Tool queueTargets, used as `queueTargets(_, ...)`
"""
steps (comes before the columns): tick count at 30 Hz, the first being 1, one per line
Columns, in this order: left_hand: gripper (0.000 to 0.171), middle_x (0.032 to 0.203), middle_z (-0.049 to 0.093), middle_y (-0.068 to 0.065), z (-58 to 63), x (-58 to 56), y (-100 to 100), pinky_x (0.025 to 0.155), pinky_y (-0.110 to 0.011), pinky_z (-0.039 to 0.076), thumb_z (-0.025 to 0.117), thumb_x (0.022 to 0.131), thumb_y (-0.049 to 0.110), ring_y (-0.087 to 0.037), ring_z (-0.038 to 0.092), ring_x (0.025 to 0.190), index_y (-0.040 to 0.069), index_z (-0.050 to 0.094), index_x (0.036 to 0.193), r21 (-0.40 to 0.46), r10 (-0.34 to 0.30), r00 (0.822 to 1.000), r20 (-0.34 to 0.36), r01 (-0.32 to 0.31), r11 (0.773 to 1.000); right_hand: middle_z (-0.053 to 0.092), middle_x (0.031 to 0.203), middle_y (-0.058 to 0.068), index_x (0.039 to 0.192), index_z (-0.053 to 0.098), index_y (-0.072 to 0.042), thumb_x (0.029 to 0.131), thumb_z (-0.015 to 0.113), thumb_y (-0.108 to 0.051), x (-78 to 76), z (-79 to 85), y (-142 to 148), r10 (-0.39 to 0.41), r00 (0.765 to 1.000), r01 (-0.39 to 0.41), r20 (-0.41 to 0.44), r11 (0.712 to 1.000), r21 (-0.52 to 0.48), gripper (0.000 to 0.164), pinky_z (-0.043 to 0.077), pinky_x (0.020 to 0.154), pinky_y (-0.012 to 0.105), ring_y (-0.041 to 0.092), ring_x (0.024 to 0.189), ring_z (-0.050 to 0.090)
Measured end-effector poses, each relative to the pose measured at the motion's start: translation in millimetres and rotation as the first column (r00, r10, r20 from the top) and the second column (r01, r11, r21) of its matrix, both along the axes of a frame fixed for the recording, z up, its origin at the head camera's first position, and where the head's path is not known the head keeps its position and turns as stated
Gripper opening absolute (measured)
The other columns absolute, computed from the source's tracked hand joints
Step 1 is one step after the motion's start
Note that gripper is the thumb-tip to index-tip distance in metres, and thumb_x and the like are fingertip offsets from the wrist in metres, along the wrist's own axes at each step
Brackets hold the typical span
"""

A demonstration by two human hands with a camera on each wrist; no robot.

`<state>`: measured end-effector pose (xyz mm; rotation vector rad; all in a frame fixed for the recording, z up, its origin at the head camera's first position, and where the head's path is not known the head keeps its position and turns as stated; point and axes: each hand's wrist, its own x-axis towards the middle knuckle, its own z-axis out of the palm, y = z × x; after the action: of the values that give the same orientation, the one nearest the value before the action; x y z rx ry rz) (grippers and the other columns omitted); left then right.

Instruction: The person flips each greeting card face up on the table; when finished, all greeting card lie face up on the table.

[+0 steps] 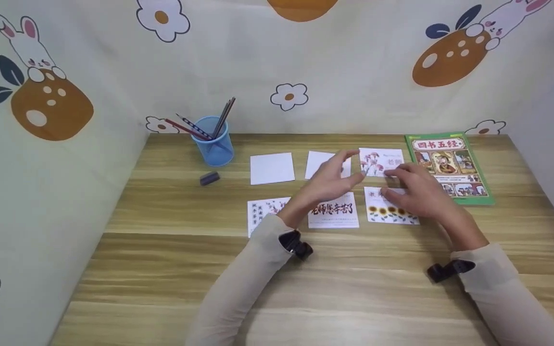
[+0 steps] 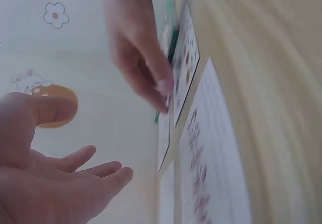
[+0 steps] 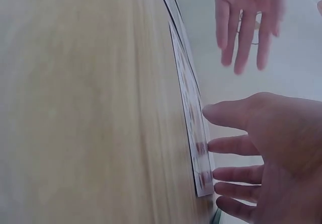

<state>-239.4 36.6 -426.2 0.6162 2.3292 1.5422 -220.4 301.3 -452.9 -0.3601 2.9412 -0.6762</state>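
My left hand [image 1: 332, 179] hovers over the upper middle white card [image 1: 316, 161], fingers spread and holding nothing. Its fingertips reach toward a card with pink flowers [image 1: 372, 162]. In the left wrist view the palm of this hand [image 2: 55, 183] faces up. My right hand [image 1: 421, 192] is over a sunflower card [image 1: 392, 214], partly covering it. Its fingertips lie right at the lower edge of the pink-flower card, with the thumb over the sunflower card. The right wrist view shows the right fingers [image 3: 235, 174] loosely extended at the cards.
A blank white card [image 1: 272, 168], a blossom card [image 1: 260, 211] and a card with large red characters [image 1: 333, 211] lie in two rows. A blue pencil cup [image 1: 217, 149] and a dark eraser [image 1: 209, 178] are to the left. At right lies a green-bordered book [image 1: 479, 180].
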Motion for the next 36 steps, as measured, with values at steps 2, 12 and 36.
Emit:
queueTargets(2, 0.063, 0.173, 0.041, -0.013, -1.0, -0.5, -19, 0.133, -0.047, 0.035, 0.065, 0.106, 0.024, -0.038, 0.040, 0.160, 0.009, 0.043, 0.164, -0.016, 0.008, 1.000, -0.024, -0.009, 1.000, 0.047, 0.157, 0.034, 0.150, 0.061, -0.003, 0.101, 0.075, -0.039, 0.3, -0.2, -1, 0.006, 1.000, -0.006, -0.010, 1.000, -0.011, 0.062, 0.038, 0.116, 0.077, 0.053, 0.144, 0.043)
queueTargets(12, 0.065, 0.172, 0.041, -0.017, -13.5, -8.2, -94, 0.134, -0.047, 0.034, 0.066, 0.107, 0.027, -0.036, 0.038, 0.161, 0.007, 0.042, 0.163, -0.047, 0.078, 0.995, 0.065, -0.075, 0.996, 0.053, 0.153, 0.030, 0.147, 0.062, -0.002, 0.103, 0.074, -0.031, -8.4, -3.0, -33, 0.040, 0.993, -0.054, -0.111, 0.991, -0.124, 0.054, 0.035, 0.122, 0.071, 0.051, 0.144, 0.046)
queueTargets(36, 0.076, 0.169, 0.045, -0.022, -23.6, -4.1, -86, 0.115, -0.043, 0.056, 0.075, 0.101, 0.023, -0.035, 0.063, 0.142, 0.010, 0.037, 0.166, -0.105, 0.096, 0.990, 0.099, -0.086, 0.991, 0.042, 0.167, 0.029, 0.154, 0.054, 0.004, 0.105, 0.069, -0.036, -16.6, -4.9, -89, 0.205, 0.978, -0.198, 0.045, 0.972, -0.125, 0.065, 0.028, 0.132, 0.063, 0.048, 0.159, 0.035)
